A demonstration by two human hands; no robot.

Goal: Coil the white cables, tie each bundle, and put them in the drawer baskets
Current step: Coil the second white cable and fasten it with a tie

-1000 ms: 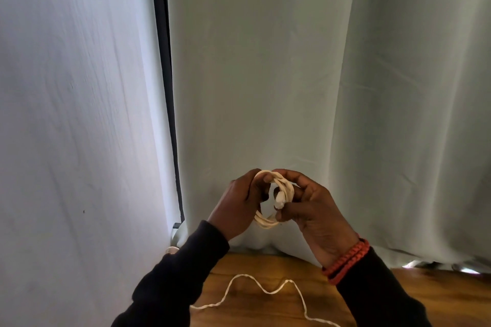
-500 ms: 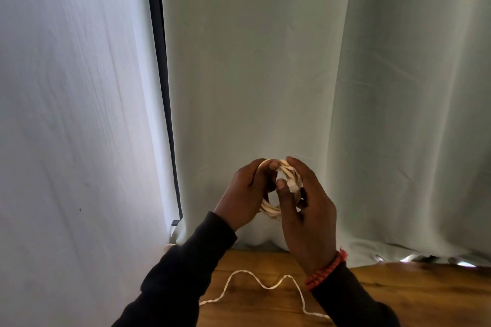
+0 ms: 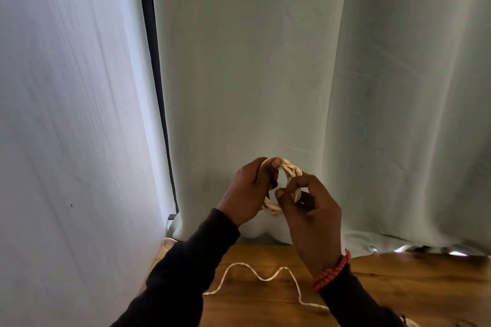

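Observation:
A small coil of white cable [image 3: 288,170] is held up in front of the curtain, with the cable's end wound around its right side. My left hand [image 3: 248,191] grips the coil's top left, thumb on the upper rim. My right hand [image 3: 310,210] pinches the wrapped right side between thumb and fingers. The coil's lower arc [image 3: 271,208] shows between my two hands. A loose white cable [image 3: 255,275] lies in waves on the wooden table [image 3: 398,289] below. No drawer or basket is in view.
A pale green curtain [image 3: 265,74] hangs right behind my hands and bunches on the table's far edge. A white curtain [image 3: 66,114] fills the left, with a dark frame post [image 3: 154,61] between them. An orange bracelet [image 3: 332,271] is on my right wrist.
My right hand has turned and come down the coil's right side, and more wraps of cable show around the rim. My left hand keeps its grip on the top left.

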